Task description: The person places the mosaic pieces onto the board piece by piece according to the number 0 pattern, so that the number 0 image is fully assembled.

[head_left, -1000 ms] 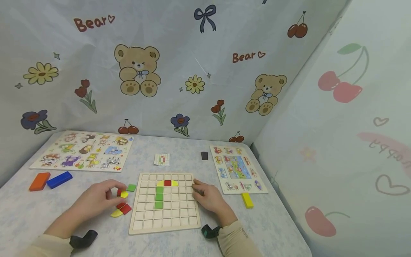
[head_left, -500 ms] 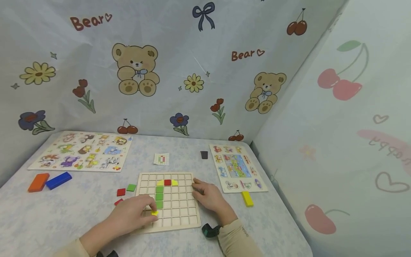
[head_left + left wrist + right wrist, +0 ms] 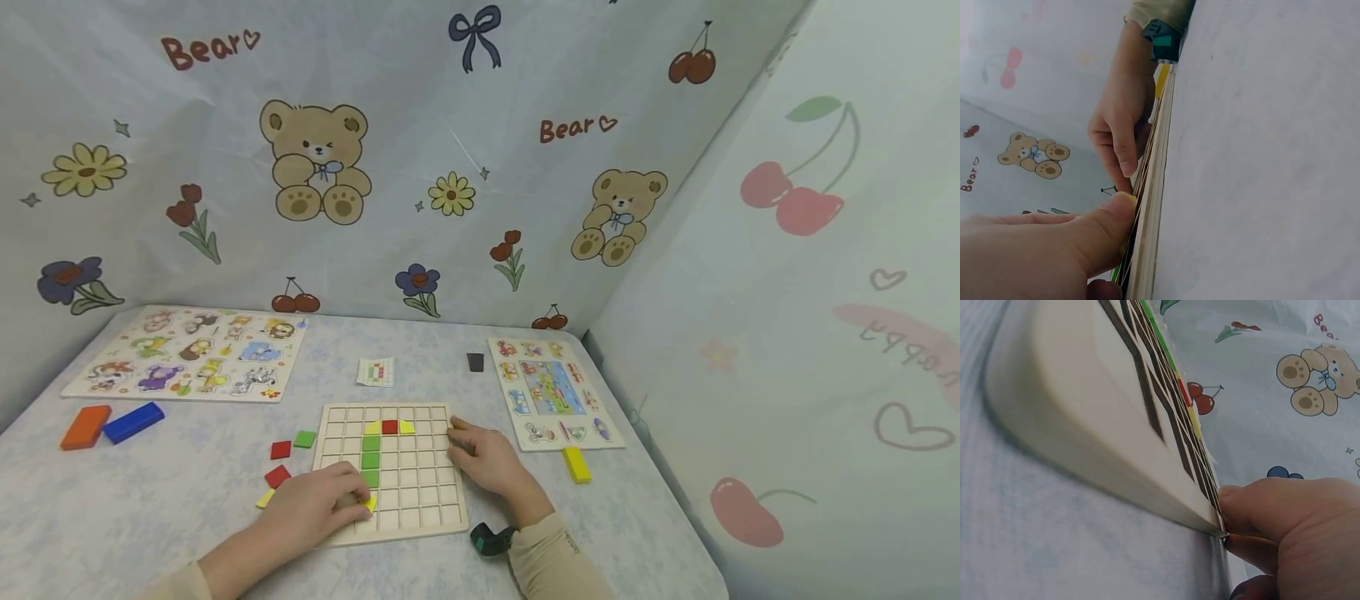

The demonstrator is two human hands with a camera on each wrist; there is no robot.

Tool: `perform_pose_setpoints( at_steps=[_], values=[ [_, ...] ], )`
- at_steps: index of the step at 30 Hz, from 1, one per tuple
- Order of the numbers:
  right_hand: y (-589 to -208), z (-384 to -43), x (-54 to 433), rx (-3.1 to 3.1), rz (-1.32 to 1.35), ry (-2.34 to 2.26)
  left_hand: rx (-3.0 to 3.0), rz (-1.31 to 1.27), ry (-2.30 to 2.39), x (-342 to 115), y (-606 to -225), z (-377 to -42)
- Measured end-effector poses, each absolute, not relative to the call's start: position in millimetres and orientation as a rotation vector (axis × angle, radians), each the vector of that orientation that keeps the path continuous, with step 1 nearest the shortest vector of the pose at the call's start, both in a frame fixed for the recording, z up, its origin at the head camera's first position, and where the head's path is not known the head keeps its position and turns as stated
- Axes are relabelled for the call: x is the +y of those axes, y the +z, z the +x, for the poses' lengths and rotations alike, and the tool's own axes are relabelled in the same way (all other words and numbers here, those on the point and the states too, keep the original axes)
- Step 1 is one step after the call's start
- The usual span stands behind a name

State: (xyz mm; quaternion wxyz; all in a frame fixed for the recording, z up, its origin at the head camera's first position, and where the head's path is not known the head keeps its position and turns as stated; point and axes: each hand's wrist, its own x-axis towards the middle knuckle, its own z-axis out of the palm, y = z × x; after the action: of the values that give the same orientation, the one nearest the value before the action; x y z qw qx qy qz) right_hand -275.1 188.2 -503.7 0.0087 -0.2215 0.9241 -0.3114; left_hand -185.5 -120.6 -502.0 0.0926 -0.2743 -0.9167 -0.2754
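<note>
Head view: our left hand (image 3: 318, 504) has thumb and fingers nearly closed, pinching a yellow piece (image 3: 372, 504) on the grid board (image 3: 420, 527), just below the column of three green tiles (image 3: 371, 460); we can't tell if it's seated. Our right hand (image 3: 487, 458) is relaxed, fingers loosely extended, thumb and index touching the board's right edge. Top of the pattern: red tile (image 3: 389, 427) between two yellow corner pieces (image 3: 407, 427). Left of the board we have two loose red tiles (image 3: 281, 450), a loose green tile (image 3: 304, 439) near the edge, and a loose yellow piece (image 3: 265, 498) partly behind our left hand. Pattern card (image 3: 376, 372) lies behind the board, dark piece (image 3: 476, 362) to its right. Orange block (image 3: 86, 427) and blue block (image 3: 133, 422) sit side by side, far left; yellow block (image 3: 577, 465) at right.
</note>
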Motion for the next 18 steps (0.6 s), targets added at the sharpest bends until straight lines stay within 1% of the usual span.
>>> perform_pose_setpoints(
  at_steps=[7, 18],
  values=[
    [-505.4, -276.6, 188.7, 2.915, -0.716, -0.943, -2.654, -0.867, -0.800, -123.9, -504.8, -187.7],
    [-505.4, -277.1, 188.5, 2.927, -0.723, -0.922, -2.619, -0.868, -0.757, -124.2, -504.4, -187.4]
  ],
)
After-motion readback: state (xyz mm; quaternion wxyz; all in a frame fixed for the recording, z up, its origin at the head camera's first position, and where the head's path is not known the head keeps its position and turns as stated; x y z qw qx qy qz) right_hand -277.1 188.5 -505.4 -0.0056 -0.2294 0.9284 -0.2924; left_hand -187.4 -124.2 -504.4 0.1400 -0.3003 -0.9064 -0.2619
